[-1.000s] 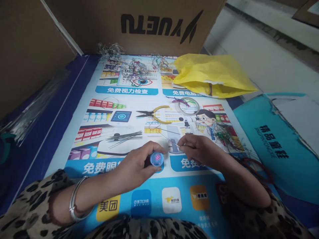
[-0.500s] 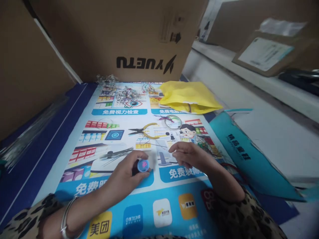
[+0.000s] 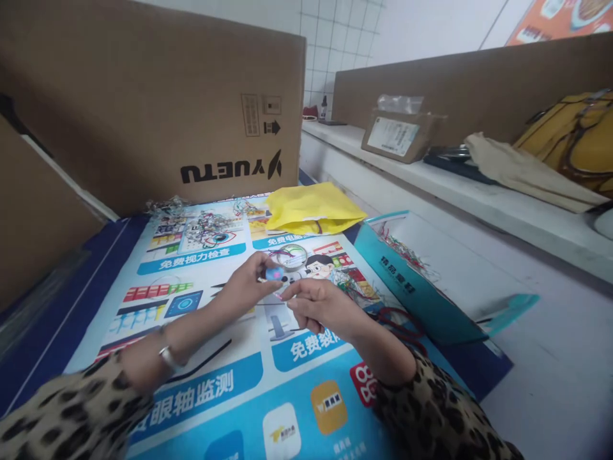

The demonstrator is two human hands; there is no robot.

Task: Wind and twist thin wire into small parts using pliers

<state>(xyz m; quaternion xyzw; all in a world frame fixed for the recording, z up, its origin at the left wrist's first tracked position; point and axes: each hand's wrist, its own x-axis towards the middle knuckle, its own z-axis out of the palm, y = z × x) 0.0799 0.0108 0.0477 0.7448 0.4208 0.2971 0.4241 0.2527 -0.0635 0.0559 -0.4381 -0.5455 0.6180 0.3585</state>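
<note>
Reaches in from the lower corners in leopard-print sleeves (image 3: 81, 399), across a printed poster sheet (image 3: 172, 441) spread over a dark blue tabletop (image 3: 76, 319). Holds a small blue cup (image 3: 274, 274) in the left hand (image 3: 246, 279), fingers and thumb wrapped about its side, a pink patch showing, raised over the middle of the sheet. Sets the right hand (image 3: 318, 306) just beside it, thumb and forefinger close together next to a tiny pink speck; cannot tell whether gripping anything. Appears partway through the work, with the cup in hand and not yet set down; impossible to tell how much is finished or how much remains. Just beyond the hands, a clear round ring (image 3: 305, 258) with purple strands (image 3: 276, 255) beside it. To the right, an open teal box (image 3: 426, 306) with red and green strands inside. Farther back on the sheet, tangled wire (image 3: 208, 227), perhaps finished pieces, perhaps stock, and a yellow pouch (image 3: 316, 204). Behind, a large cardboard panel (image 3: 205, 115) with upside-down "YUETU" lettering. Along the right, a pale ledge (image 3: 460, 185) with a small labelled carton (image 3: 424, 134) and a mustard bag (image 3: 575, 137). Farthest, a white grid-lined wall (image 3: 330, 48).
</note>
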